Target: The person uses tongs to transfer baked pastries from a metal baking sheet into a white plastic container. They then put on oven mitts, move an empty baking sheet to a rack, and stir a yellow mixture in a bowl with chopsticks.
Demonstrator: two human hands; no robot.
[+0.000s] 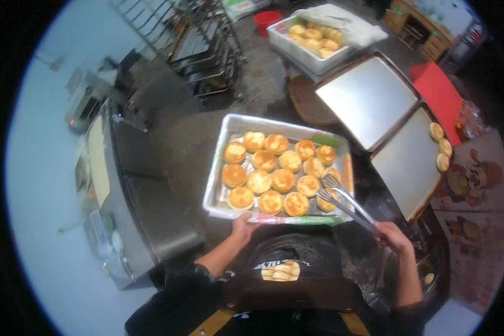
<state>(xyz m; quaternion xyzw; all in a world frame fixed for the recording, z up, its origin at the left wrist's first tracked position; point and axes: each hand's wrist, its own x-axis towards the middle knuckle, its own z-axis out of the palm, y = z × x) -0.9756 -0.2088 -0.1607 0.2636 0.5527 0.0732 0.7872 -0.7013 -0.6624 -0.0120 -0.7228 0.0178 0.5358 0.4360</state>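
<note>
In front of me is a white rectangular tub (213, 173) holding many round, flat golden-brown pastries (259, 182) laid close together. The thumb and fingers of my left hand (242, 231) grip its near rim, left of the middle. My right hand (395, 238) is closed round the handle end of metal tongs (359, 206). The slotted tips of the tongs reach over the right near corner of the tub, at the pastries there. Whether they pinch a pastry I cannot tell. A plastic bag or wrap shows along the tub's near edge.
To the right lie a baking tray (369, 98) and a second one (409, 159) with three pastries at its edge. A white tub of pastries (297, 47), a red bucket (266, 22) and a tray rack (213, 61) stand beyond. A steel counter (151, 196) is at left.
</note>
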